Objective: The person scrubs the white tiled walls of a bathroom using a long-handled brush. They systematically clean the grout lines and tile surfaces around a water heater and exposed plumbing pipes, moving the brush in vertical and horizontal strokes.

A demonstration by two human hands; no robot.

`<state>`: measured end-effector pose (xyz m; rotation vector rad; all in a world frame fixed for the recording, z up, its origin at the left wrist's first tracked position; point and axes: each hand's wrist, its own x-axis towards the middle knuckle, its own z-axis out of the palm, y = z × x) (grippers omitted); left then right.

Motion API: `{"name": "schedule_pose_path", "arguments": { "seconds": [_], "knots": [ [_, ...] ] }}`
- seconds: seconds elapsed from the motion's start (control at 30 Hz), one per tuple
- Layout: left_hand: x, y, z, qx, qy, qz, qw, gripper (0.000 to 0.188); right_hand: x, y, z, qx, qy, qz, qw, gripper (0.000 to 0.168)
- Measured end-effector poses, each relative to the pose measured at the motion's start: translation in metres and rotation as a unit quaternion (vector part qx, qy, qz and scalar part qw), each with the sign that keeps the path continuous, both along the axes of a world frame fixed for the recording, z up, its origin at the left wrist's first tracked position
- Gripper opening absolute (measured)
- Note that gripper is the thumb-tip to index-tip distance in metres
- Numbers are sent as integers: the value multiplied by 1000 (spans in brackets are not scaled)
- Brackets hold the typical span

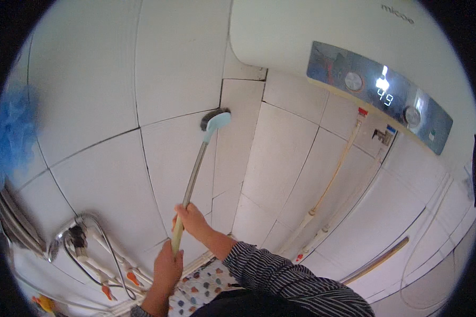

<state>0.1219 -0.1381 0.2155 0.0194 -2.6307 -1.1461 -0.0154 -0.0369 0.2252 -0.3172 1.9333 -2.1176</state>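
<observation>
A long-handled scrub brush [215, 120] with a light blue head and dark bristles rests against the white wall tiles [178, 115], at a grout line near the corner. Both hands grip its pole. My right hand [192, 222] closes around the pole higher up, where the metal tube meets the pale yellow grip. Below it, my left hand [169, 263] is wrapped around the lower end of the grip. Dark lines run along several tile joints around the brush head.
A water heater [277, 35] with a lit control panel [377, 95] hangs upper right, pipes [311, 214] beneath it. Lower left are a shower mixer [77, 237], hoses and orange-handled valves. A blue mesh-like item [14, 130] hangs far left. A wooden stick [377, 261] leans at lower right.
</observation>
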Motion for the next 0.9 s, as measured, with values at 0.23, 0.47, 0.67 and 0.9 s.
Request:
{"name": "schedule_pose_path", "arguments": {
  "seconds": [0.23, 0.47, 0.67, 0.9],
  "knots": [
    [-41, 8, 26, -44, 37, 13, 998, 28, -50, 5, 18, -59, -13, -49, 997, 31],
    [-58, 25, 31, -12, -19, -1, 1000, 28, -61, 20, 28, 37, 66, -105, 992, 30],
    [-13, 41, -21, 52, -114, -15, 992, 27, -16, 36, -39, 163, 76, -91, 979, 33],
    [-18, 15, -37, 84, -95, -1, 992, 25, -26, 17, -54, 145, 33, -103, 983, 33]
  ]
}}
